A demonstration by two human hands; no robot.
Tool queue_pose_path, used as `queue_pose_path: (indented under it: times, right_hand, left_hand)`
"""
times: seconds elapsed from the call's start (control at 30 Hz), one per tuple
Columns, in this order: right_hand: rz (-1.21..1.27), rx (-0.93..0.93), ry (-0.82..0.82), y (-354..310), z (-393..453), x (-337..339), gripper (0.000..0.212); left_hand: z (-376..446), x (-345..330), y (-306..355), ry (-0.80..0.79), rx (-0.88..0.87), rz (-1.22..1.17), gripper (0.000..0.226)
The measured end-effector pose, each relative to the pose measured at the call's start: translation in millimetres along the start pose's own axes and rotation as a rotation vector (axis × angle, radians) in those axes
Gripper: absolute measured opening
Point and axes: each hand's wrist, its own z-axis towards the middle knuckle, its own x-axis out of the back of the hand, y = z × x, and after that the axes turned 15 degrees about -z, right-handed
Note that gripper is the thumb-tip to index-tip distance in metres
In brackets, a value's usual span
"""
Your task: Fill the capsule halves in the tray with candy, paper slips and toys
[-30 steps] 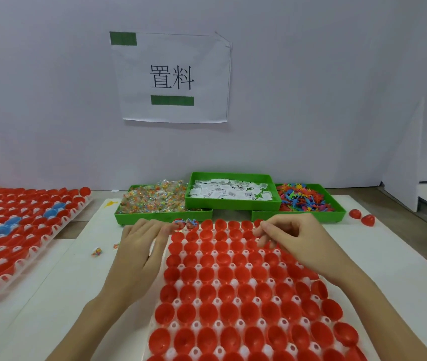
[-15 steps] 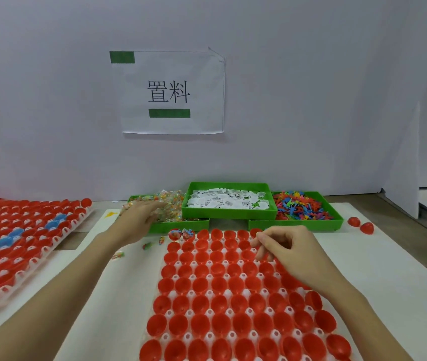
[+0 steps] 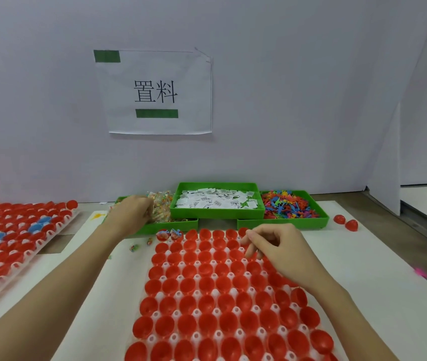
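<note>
A white tray (image 3: 234, 291) in front of me holds several rows of red capsule halves (image 3: 207, 285). The two halves at its far left corner (image 3: 168, 234) have coloured items in them; the others look empty. Behind the tray stand three green bins: candy (image 3: 161, 208), paper slips (image 3: 215, 201) and small plastic toys (image 3: 289, 204). My left hand (image 3: 131, 214) reaches into the candy bin, with its fingers curled into the candy. My right hand (image 3: 277, 247) hovers over the tray's far right rows with curled fingers, its fingertips near the halves. I see nothing in it.
A second tray (image 3: 12, 243) of red and blue capsules lies at the left. Loose candies (image 3: 134, 247) sit on the white table between bin and tray. Two loose red halves (image 3: 345, 222) lie right of the toy bin. A wall with a paper sign (image 3: 155, 92) rises behind the bins.
My left hand left the tray's far left corner and went up and left into the candy bin. My right hand stayed over the tray's far right rows.
</note>
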Motion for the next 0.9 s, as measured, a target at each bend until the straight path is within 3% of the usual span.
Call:
queue_pose_path:
  times: [0.13, 0.27, 0.4, 0.5, 0.6, 0.73, 0.9]
  right_hand:
    - [0.003, -0.008, 0.004, -0.1, -0.3, 2.0, 0.026]
    - [-0.003, -0.014, 0.001, -0.1, -0.5, 1.6, 0.025]
    - [0.008, -0.015, -0.007, 0.3, -1.0, 1.3, 0.026]
    - [0.008, -0.026, -0.004, 1.9, -1.1, 2.9, 0.026]
    - [0.005, -0.028, 0.01, 3.3, -0.7, 5.3, 0.026]
    - [0.013, -0.029, 0.014, 3.2, 0.2, 7.2, 0.026]
    - [0.026, -0.029, 0.029, 2.3, -0.4, 7.1, 0.024]
  left_hand:
    - [-12.6, -1.3, -6.6, 0.193, -0.042, -0.052, 0.01]
    - [-14.8, 5.0, -15.3, 0.202, -0.086, -0.098, 0.011]
    - [-15.3, 5.5, -18.7, 0.219, -0.079, -0.163, 0.043]
    - [-22.9, 9.5, -13.1, 0.44, -0.058, -0.234, 0.029]
    - [-45.5, 11.2, 7.8, 0.566, -0.062, -0.522, 0.011]
    - [-89.7, 2.6, 43.1, 0.519, -0.004, -1.024, 0.016]
    - [-130.0, -8.3, 71.4, 0.441, 0.004, -1.196, 0.018]
